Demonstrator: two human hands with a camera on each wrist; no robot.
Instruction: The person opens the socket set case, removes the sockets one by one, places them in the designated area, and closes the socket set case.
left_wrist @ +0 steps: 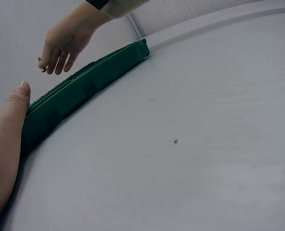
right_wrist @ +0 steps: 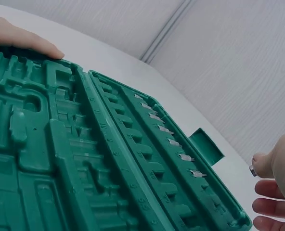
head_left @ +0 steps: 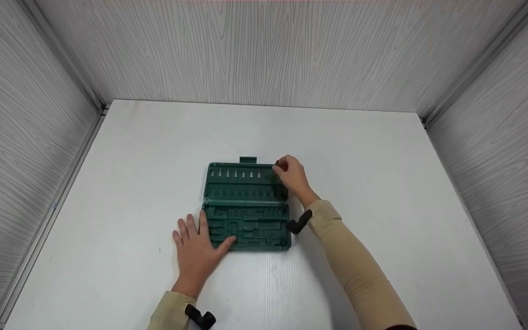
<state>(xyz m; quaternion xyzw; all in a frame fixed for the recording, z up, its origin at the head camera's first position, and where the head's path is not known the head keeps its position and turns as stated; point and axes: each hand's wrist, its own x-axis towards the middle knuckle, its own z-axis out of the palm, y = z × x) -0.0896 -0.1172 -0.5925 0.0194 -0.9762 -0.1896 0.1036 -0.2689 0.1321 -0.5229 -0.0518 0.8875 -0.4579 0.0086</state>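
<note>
A green plastic tool case (head_left: 245,201) lies unfolded on the table. In its far half, a row of several silver screwdriver bits (right_wrist: 173,143) sits in slots. My right hand (head_left: 293,175) is above the far right corner, pinching a small metal bit (right_wrist: 252,170) between thumb and forefinger; most of that bit is hidden by the fingers. My left hand (head_left: 197,252) rests spread at the near left corner of the case. Its thumb lies over the front rim and its forefinger along the left side. Moulded recesses (right_wrist: 34,127) in the near half hold no tools that I can see.
A latch flap (head_left: 248,159) sticks out from the case's far edge. The white tabletop (head_left: 383,183) surrounds the case. Pale wood-grain panels (head_left: 264,55) stand at the back and on both sides. Black wrist mounts (head_left: 299,222) sit on the sleeves.
</note>
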